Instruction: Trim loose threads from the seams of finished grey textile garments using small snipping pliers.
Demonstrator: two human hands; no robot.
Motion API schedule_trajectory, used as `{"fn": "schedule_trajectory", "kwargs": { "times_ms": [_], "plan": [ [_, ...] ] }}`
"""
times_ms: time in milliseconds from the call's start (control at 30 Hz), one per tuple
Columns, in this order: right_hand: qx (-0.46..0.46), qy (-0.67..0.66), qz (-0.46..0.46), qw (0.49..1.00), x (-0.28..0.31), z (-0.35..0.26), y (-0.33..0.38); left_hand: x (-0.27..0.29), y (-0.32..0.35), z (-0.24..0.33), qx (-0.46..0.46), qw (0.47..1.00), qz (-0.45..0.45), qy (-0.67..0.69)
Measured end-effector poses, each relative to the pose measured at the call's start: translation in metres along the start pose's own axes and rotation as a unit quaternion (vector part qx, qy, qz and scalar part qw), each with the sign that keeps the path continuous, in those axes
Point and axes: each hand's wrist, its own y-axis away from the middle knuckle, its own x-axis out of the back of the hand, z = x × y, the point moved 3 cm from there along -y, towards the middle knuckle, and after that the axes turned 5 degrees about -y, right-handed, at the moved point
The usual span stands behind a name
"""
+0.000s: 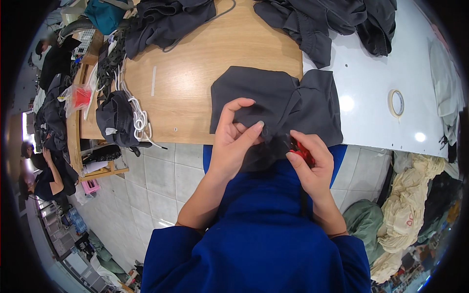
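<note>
A dark grey cloth piece lies partly folded at the table's front edge, with a blurred dark part hanging between my hands. My left hand is at its near left side; the index finger is raised and bent, apart from the thumb. Its other fingers curl in against the dark cloth, their grip partly hidden. My right hand is closed around a small red-handled tool, with the thumb and index finger toward the cloth. The tool's tip is too blurred to make out.
A wooden table joins a white tabletop bearing a tape roll. More dark garments lie at the back. To the left are a dark bundle and white cord. Cream cloth is heaped at right. Other people sit far left.
</note>
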Motion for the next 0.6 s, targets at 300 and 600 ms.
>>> {"fn": "schedule_trajectory", "kwargs": {
  "times_ms": [300, 600],
  "plan": [
    [0.116, 0.142, 0.051, 0.982, -0.002, -0.015, -0.005, -0.014, 0.01, 0.011, -0.022, 0.997, -0.036, 0.062],
    [0.148, 0.164, 0.08, 0.972, -0.004, -0.017, -0.006, -0.026, 0.016, 0.006, -0.128, 0.991, -0.036, 0.016]
  ]
}}
